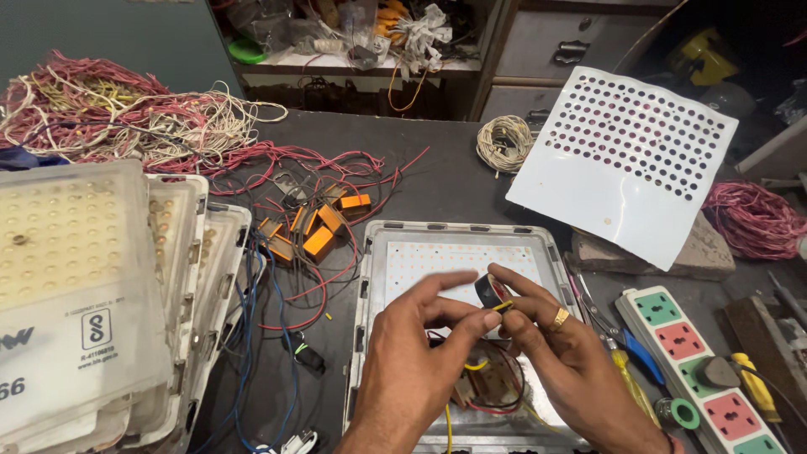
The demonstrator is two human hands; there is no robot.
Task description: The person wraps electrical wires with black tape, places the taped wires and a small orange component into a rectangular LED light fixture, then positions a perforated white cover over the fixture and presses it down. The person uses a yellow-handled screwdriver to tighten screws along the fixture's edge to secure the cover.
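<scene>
My left hand (418, 353) and my right hand (561, 353) meet over an open flood-light housing (370, 261) with a white LED board (437, 256) inside. My right hand, with a gold ring, holds a small black roll of tape (489, 290) between thumb and fingers. My left hand pinches a yellow wire end (502, 308) right against the roll. Red, black and yellow wires (492, 382) loop in the housing beneath both hands, next to an orange component partly hidden by my hands.
Stacked light housings (92, 294) fill the left. Orange components (315, 231) and red wire tangles (109, 113) lie behind. A perforated white sheet (622, 160), a wire coil (504, 141), a power strip (698, 361), a screwdriver (635, 391) and a green tape roll (677, 412) sit right.
</scene>
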